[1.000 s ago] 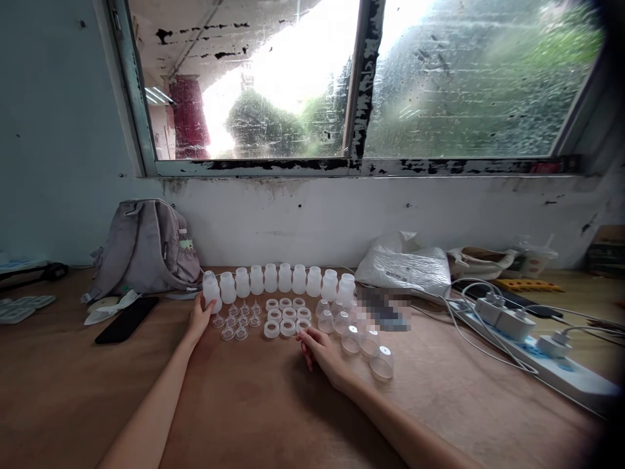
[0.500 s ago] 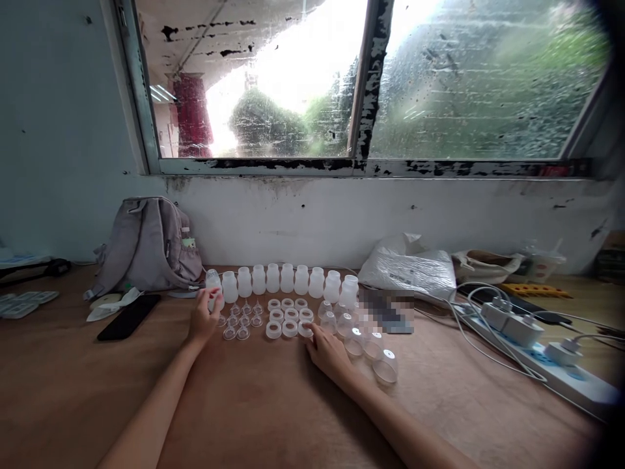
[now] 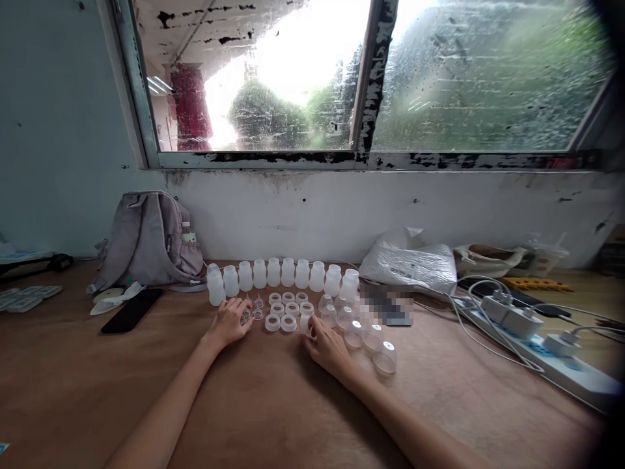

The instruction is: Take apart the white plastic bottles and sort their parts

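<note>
A curved row of frosted bottles (image 3: 288, 272) stands at the back of the table; the leftmost bottle (image 3: 215, 286) has a clear piece on top. My left hand (image 3: 229, 324) is over the clear nipple-shaped pieces (image 3: 258, 309), fingers spread and palm down, hiding some of them. White rings (image 3: 288, 322) lie in rows at the middle. My right hand (image 3: 325, 345) pinches a white ring (image 3: 305, 323) at the right end of the front row, tilted up on its edge. Clear dome caps (image 3: 385, 358) sit to the right of it.
A grey backpack (image 3: 146, 241) and a black phone (image 3: 131, 311) are at the left. A silver bag (image 3: 413, 264) lies back right, near a power strip (image 3: 561, 365) with white cables. A blurred-out object lies behind the caps.
My left hand has moved right and down from the leftmost bottle to the clear pieces. The ring at my right hand has been tipped up.
</note>
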### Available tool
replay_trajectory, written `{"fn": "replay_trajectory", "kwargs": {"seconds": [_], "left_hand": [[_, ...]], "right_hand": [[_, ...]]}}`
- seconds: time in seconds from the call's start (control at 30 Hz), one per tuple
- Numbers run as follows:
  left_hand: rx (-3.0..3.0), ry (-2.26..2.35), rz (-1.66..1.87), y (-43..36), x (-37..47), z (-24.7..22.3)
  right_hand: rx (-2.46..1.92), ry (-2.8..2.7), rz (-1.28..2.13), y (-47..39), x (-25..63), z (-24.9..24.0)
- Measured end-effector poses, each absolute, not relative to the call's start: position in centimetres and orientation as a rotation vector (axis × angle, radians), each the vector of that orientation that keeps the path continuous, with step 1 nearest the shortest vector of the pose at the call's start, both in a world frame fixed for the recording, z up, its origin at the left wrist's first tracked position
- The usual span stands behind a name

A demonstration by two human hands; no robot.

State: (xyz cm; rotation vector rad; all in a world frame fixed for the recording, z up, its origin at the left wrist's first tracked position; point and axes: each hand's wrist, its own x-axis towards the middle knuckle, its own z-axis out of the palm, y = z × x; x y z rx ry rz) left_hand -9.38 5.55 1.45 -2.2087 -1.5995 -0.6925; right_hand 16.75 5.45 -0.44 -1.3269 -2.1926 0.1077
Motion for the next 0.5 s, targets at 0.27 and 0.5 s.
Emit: {"fn": "replay_trajectory", "kwargs": {"seconds": [0.27,0.5], "left_hand": [[-2.271,-1.551,-0.677,5.51,-9.52,1.31],[-2.3,-1.428,-0.803,5.62,-9.64,1.5]], "right_hand": [[-1.23,-2.17,0.108,5.23,16.75,-0.23],[-1.209,-2.183,0.102,5.15,16.77,-0.06]]}}
